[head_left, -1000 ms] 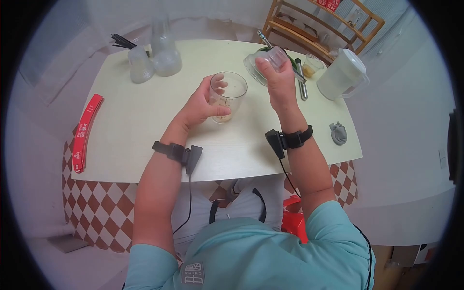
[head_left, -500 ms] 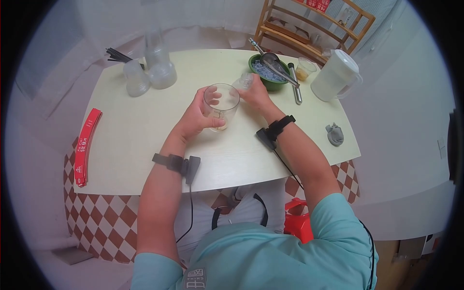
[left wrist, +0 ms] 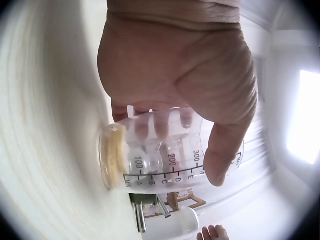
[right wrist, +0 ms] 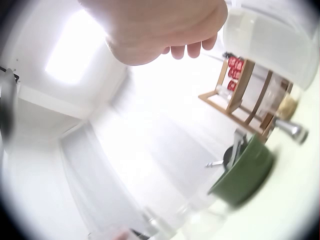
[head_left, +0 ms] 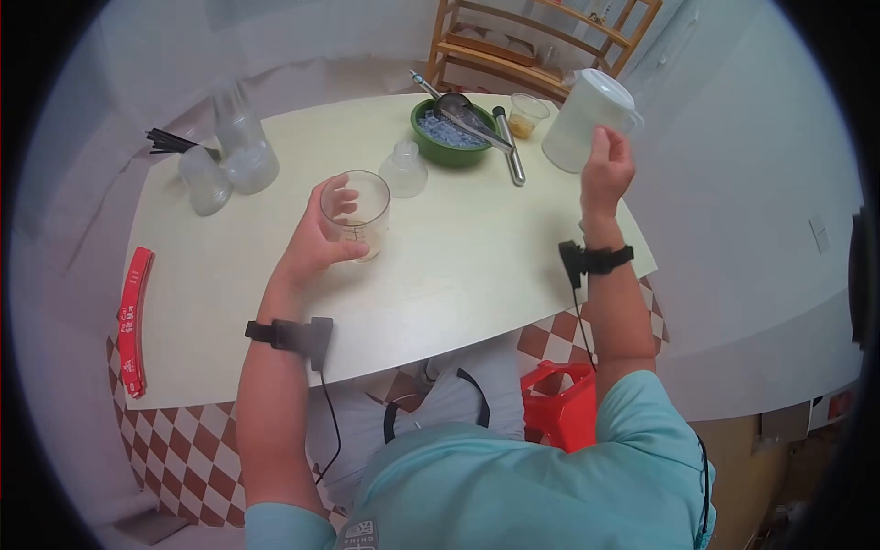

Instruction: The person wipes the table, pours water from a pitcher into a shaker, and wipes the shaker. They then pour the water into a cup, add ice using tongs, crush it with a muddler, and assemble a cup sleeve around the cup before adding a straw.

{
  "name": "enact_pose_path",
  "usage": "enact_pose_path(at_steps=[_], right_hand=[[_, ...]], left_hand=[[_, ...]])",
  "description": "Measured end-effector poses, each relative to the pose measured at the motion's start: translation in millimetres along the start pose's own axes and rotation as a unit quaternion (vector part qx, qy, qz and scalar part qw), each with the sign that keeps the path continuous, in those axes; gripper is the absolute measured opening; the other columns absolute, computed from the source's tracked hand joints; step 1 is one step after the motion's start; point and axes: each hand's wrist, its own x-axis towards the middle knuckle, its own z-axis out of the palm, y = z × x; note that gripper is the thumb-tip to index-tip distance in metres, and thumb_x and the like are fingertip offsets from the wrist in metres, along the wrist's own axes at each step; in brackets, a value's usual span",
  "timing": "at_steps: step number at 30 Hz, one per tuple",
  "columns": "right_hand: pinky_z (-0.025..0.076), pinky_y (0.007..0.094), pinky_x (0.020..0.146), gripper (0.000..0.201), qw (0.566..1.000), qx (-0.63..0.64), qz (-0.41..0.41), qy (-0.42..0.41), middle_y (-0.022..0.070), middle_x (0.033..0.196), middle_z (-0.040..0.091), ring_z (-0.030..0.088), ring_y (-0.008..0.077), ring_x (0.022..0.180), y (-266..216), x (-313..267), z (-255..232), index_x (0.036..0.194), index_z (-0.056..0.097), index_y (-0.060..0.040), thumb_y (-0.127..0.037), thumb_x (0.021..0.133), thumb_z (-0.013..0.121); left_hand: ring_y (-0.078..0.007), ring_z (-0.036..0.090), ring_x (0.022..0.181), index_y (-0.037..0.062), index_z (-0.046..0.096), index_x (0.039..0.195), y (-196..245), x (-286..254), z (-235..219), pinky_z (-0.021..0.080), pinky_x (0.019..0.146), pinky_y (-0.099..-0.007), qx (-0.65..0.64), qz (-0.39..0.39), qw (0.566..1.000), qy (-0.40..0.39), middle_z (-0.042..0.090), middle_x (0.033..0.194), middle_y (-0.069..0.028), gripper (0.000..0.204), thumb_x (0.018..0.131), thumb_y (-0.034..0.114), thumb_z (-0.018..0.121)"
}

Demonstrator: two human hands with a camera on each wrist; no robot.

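My left hand [head_left: 312, 240] grips a clear measuring cup [left wrist: 150, 175] around its side, thumb along the printed scale. The cup stands upright, a little amber liquid at its bottom. Just beyond it on the table is a clear jigger-like piece [head_left: 403, 174], broad below and narrow on top. My right hand [head_left: 608, 174] is raised at the right, fingers loosely bent and holding nothing. It overlaps the handle side of the lidded translucent pitcher [head_left: 577, 124] in the head view; the right wrist view shows the pitcher [right wrist: 270, 45] just past the fingers.
A green bowl [head_left: 449, 158] holds ice, with a scoop [head_left: 456, 107] and tongs across it. Beside it are a metal muddler [head_left: 510, 151] and a cup [head_left: 528, 115] with yellowish contents. Stacked clear cups [head_left: 247, 165], black straws [head_left: 174, 142] and red strips [head_left: 133, 321] are at left.
My right hand has set the clear jigger-like piece down beyond the measuring cup, let it go and moved right to the pitcher. The left hand keeps its hold; the head view has shifted.
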Motion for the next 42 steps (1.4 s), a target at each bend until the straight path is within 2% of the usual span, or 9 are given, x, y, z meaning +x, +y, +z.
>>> enact_pose_path(at_steps=[1, 3, 7, 9, 15, 18, 26, 32, 42], right_hand=[[0.051, 0.0338, 0.09, 0.034, 0.994, -0.103, -0.019, 0.039, 0.0172, 0.118, 0.066, 0.064, 0.0213, 0.105, 20.8, 30.5, -14.4, 0.116, 0.063, 0.0019, -0.025, 0.096, 0.067], [0.045, 0.0387, 0.1, 0.061, 0.956, -0.268, -0.029, 0.115, 0.0167, 0.132, 0.057, 0.056, 0.0231, 0.117, 73.4, 86.6, -36.8, 0.137, 0.052, -0.0007, -0.038, 0.093, 0.071], [0.043, 0.0412, 0.101, 0.077, 0.971, -0.196, 0.088, 0.105, 0.0173, 0.134, 0.052, 0.052, 0.0234, 0.118, 133.6, 154.4, -55.7, 0.146, 0.042, -0.0008, -0.047, 0.091, 0.071], [0.047, 0.0395, 0.092, 0.081, 0.974, -0.088, 0.209, 0.003, 0.0128, 0.118, 0.058, 0.056, 0.0204, 0.1, 143.1, 167.2, -61.8, 0.15, 0.038, -0.0004, -0.048, 0.093, 0.071], [0.047, 0.0295, 0.061, 0.072, 0.978, -0.029, 0.168, -0.12, -0.0011, 0.076, 0.053, 0.051, 0.0107, 0.064, 84.8, 119.4, -52.2, 0.151, 0.039, -0.0012, -0.041, 0.097, 0.067], [0.044, 0.0282, 0.056, 0.065, 0.983, -0.006, 0.174, -0.059, -0.0024, 0.07, 0.048, 0.048, 0.0086, 0.059, 66.4, 98.5, -48.8, 0.148, 0.043, -0.0003, -0.035, 0.098, 0.066], [0.041, 0.0272, 0.053, 0.056, 0.976, 0.067, 0.192, -0.074, -0.0024, 0.069, 0.045, 0.045, 0.0081, 0.058, 4.6, 42.9, -71.0, 0.142, 0.048, 0.0022, -0.03, 0.099, 0.063], [0.037, 0.0269, 0.055, 0.046, 0.97, 0.077, 0.205, -0.106, -0.0038, 0.066, 0.041, 0.042, 0.0083, 0.059, -33.6, 7.6, -86.0, 0.13, 0.058, -0.0006, -0.038, 0.103, 0.056], [0.04, 0.0253, 0.051, 0.044, 0.907, 0.231, 0.24, -0.256, -0.0061, 0.066, 0.049, 0.047, 0.0076, 0.057, -52.8, -14.2, -88.4, 0.114, 0.065, -0.0055, -0.046, 0.104, 0.053]], left_hand=[[-0.0269, 0.047, 0.131, 0.0147, 0.037, 0.151, -1.0, 0.4, -1.2, 0.037, 0.111, -0.0433, 0.011, 0.002, 1.0, -0.001, 0.05, 0.138, -0.0088, 0.114, 0.053, 0.024, 0.096], [-0.0271, 0.047, 0.131, 0.0147, 0.037, 0.151, -2.4, 0.7, -1.5, 0.037, 0.111, -0.0434, 0.008, 0.001, 1.0, -0.005, 0.05, 0.138, -0.0087, 0.114, 0.053, 0.024, 0.096], [-0.0279, 0.047, 0.131, 0.0148, 0.037, 0.15, -1.1, -0.1, -1.3, 0.037, 0.111, -0.0441, 0.014, 0.005, 1.0, -0.004, 0.049, 0.138, -0.0092, 0.112, 0.054, 0.024, 0.095], [-0.0283, 0.047, 0.131, 0.0148, 0.037, 0.15, -3.2, 1.1, -2.3, 0.036, 0.111, -0.0443, 0.02, 0.013, 1.0, -0.004, 0.049, 0.139, -0.0095, 0.112, 0.055, 0.025, 0.095], [-0.0318, 0.043, 0.137, 0.009, 0.032, 0.152, -2.1, 0.3, -1.4, 0.034, 0.114, -0.0465, 0.01, 0.02, 1.0, -0.018, 0.046, 0.144, -0.0167, 0.115, 0.058, 0.024, 0.096], [-0.0312, 0.044, 0.137, 0.0094, 0.031, 0.152, -0.5, -0.8, -1.7, 0.034, 0.114, -0.0461, -0.004, 0.017, 1.0, -0.021, 0.046, 0.145, -0.0153, 0.115, 0.058, 0.024, 0.096], [-0.031, 0.043, 0.137, 0.0104, 0.031, 0.153, 0.8, -4.3, 1.0, 0.034, 0.114, -0.0462, -0.014, 0.011, 0.999, -0.033, 0.045, 0.146, -0.0138, 0.115, 0.059, 0.024, 0.096], [-0.0308, 0.045, 0.136, 0.0148, 0.032, 0.152, -1.0, -4.0, 8.6, 0.04, 0.111, -0.0471, -0.019, 0.011, 0.999, -0.038, 0.045, 0.145, -0.0121, 0.121, 0.055, 0.04, 0.1], [-0.0285, 0.049, 0.131, 0.0115, 0.036, 0.151, 10.1, -8.3, 32.8, 0.05, 0.103, -0.0427, -0.033, 0.007, 0.997, -0.069, 0.047, 0.142, -0.0113, 0.103, 0.066, 0.018, 0.094]])
